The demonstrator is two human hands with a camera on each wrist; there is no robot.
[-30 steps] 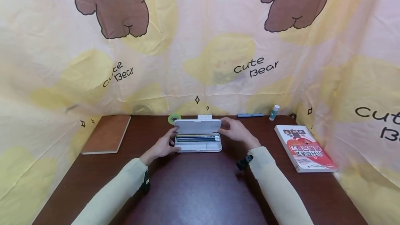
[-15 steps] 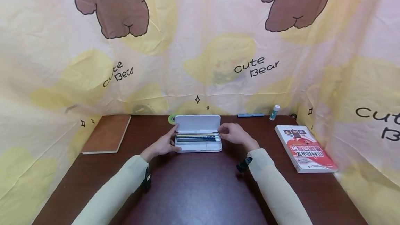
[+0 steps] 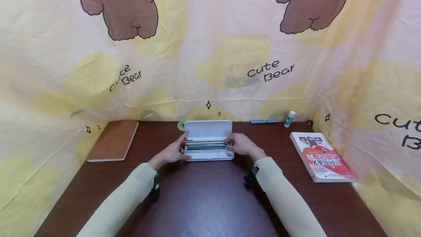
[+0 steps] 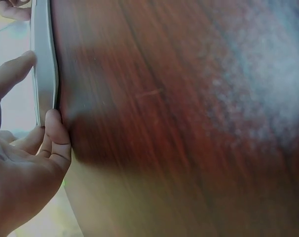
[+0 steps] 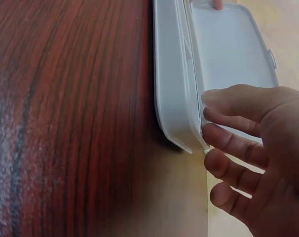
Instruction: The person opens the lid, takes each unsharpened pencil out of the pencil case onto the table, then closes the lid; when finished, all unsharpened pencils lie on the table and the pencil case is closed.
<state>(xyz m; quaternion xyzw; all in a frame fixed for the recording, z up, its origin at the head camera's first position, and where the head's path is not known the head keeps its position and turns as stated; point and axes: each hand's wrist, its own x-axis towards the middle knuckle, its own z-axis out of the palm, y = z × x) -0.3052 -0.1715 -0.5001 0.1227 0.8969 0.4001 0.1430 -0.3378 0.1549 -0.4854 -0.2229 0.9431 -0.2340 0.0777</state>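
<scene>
A white pencil case (image 3: 210, 155) lies on the table with its lid (image 3: 208, 130) raised and leaning back. Inside, several pencils (image 3: 205, 144) lie side by side along the back. My left hand (image 3: 169, 153) grips the case's left end; in the left wrist view its thumb (image 4: 21, 69) lies at the rim and fingers curl round the end. My right hand (image 3: 243, 144) reaches over the right end of the pencils, fingers bent. In the right wrist view its fingertips (image 5: 211, 131) line up at the rim; whether they pinch a pencil, I cannot tell.
A brown notebook (image 3: 113, 141) lies at the left, and a red-and-white book (image 3: 322, 156) at the right. Along the back are a green tape roll (image 3: 181, 125), partly behind the lid, a blue pen (image 3: 264, 121) and a glue stick (image 3: 289, 119). A printed curtain (image 3: 210, 46) surrounds the table.
The lid has tipped further back, hiding a small white block behind it. My right hand has left the lid's right edge and come down and left over the pencils. My left hand stays put.
</scene>
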